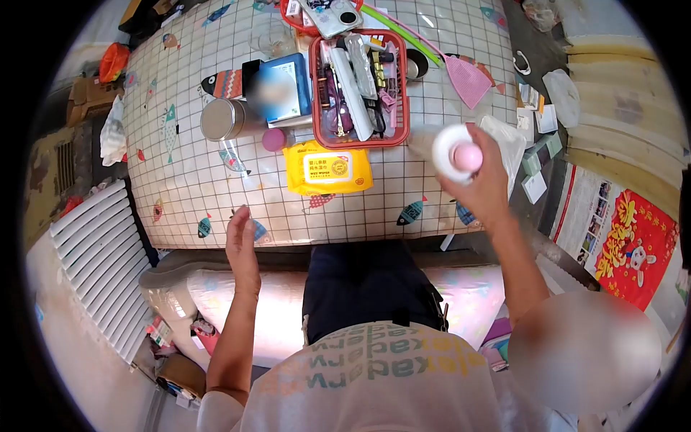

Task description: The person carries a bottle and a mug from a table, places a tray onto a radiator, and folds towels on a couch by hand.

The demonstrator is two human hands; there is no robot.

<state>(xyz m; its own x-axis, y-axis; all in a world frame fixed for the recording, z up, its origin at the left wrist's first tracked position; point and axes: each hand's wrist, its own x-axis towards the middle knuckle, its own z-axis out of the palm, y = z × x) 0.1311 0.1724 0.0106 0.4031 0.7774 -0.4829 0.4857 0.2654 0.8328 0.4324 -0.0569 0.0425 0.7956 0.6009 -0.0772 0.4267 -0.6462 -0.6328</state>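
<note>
My right hand (488, 186) is wrapped round a white bottle with a pink cap (467, 157), seen from above at the right side of the table. The bottle's base and whatever touches it are hidden. At the front edge of the table, my left hand (242, 243) is open and holds nothing, its fingers pointing forward. Between the two hands lies a yellow pack of wet wipes (295, 173). Behind the pack stands a red basket (360, 141) crowded with pens, tubes and small items. A clear plastic bag (504, 137) sits just right of the bottle.
Left of the basket are a blue box (303, 75), a round metal tin (218, 120) and a small purple-lidded jar (273, 140). A pink fly swatter (469, 81) and a dark cup (416, 65) are behind the bottle. A phone (330, 14) rests on another red basket.
</note>
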